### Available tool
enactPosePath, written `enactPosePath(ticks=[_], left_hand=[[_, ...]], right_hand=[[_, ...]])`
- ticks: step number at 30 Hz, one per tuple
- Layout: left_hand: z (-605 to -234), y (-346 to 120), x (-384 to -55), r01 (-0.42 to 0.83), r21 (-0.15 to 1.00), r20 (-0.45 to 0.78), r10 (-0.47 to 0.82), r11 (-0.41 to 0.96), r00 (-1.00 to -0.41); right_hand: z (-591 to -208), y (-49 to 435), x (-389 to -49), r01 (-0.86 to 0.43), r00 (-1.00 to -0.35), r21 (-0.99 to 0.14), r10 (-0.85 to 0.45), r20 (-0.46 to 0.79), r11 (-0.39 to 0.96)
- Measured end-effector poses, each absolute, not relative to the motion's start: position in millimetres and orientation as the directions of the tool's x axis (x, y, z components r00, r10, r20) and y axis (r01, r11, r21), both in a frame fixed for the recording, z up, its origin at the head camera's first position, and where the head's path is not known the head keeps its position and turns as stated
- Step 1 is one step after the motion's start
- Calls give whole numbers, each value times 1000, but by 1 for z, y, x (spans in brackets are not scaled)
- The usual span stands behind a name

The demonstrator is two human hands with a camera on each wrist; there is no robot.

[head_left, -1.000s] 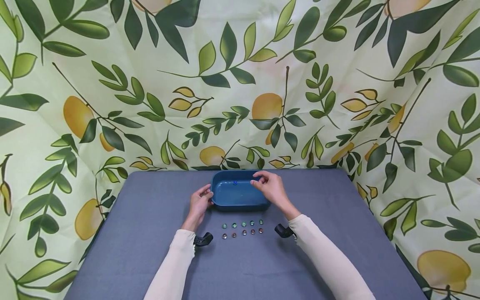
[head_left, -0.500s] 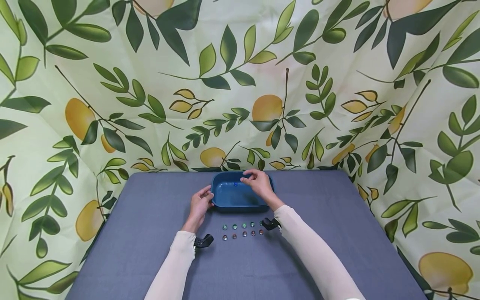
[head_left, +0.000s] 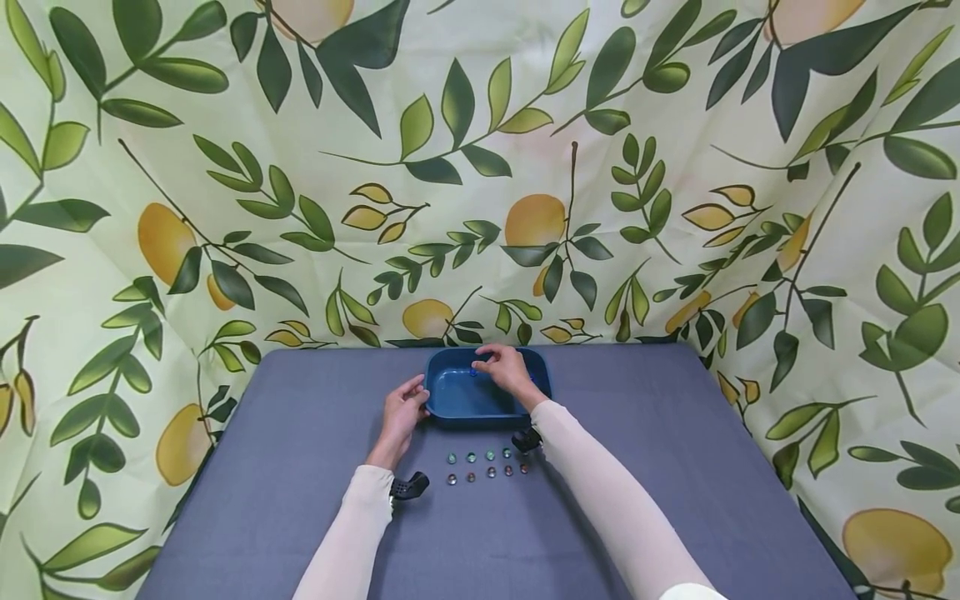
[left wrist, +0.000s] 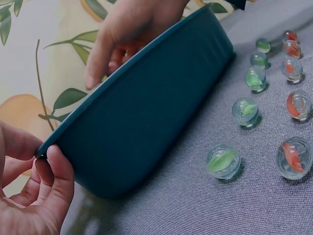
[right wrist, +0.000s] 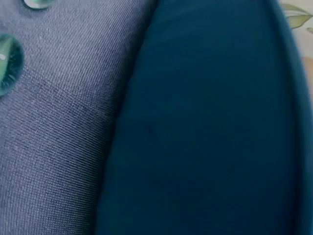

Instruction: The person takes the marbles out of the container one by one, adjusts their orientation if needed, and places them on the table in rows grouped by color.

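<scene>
A dark blue rectangular tub (head_left: pixel 480 417) stands near the table's far edge. My left hand (head_left: pixel 400 417) pinches its left end rim between thumb and fingers, as the left wrist view (left wrist: pixel 36 186) shows. Over the inside of the tub reaches my right hand (head_left: pixel 506 368), thumb and index finger apart at the tips. Its thumb tip is right at a small blue marble (head_left: pixel 473 373) on the tub floor. Another blue spot (head_left: pixel 532 377) shows beside the right wrist. The right wrist view shows mainly the tub's outer wall (right wrist: pixel 205 117), with the right hand out of sight.
In front of the tub, glass marbles lie in two rows, one with green swirls (left wrist: pixel 224 160) and one with orange-red swirls (left wrist: pixel 293 156). Grey cloth (head_left: pixel 300 467) covers the table. A leaf-and-fruit patterned curtain (head_left: pixel 450 208) surrounds it at the back and sides.
My right hand has moved left across the tub, up to the blue marble. The left hand keeps its grip on the rim. The view has tilted up slightly.
</scene>
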State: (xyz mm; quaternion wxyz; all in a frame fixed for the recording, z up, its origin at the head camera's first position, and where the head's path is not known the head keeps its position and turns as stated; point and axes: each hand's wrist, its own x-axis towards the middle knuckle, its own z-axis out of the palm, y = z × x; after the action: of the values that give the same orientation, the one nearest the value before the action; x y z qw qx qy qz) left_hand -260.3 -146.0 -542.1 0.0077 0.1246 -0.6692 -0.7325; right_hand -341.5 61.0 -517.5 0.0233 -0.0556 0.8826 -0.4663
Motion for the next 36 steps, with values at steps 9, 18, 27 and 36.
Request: enactPosePath(ticks=[9,18,27,36], left_hand=[[-541,-144,-258,-154,983,-171,-189,-102,-967],[-538,-142,-256,-154,983,-170,-189,-96,-967],[-536,-143,-256,-155,984,-170,-188,-91,-967],[-538,-145,-257,-153,985,-166,-195,-82,-967]], right_hand=[[-532,59,-347,-75,-992,-767,-123,-5,637],[-541,59,-349,-74,-990,-742,-139,-26,666],[-539,56,-349,-78,-989,-696,-144,-37,714],[-543,53,-350,-94,-990,-659,-141,-18,746]])
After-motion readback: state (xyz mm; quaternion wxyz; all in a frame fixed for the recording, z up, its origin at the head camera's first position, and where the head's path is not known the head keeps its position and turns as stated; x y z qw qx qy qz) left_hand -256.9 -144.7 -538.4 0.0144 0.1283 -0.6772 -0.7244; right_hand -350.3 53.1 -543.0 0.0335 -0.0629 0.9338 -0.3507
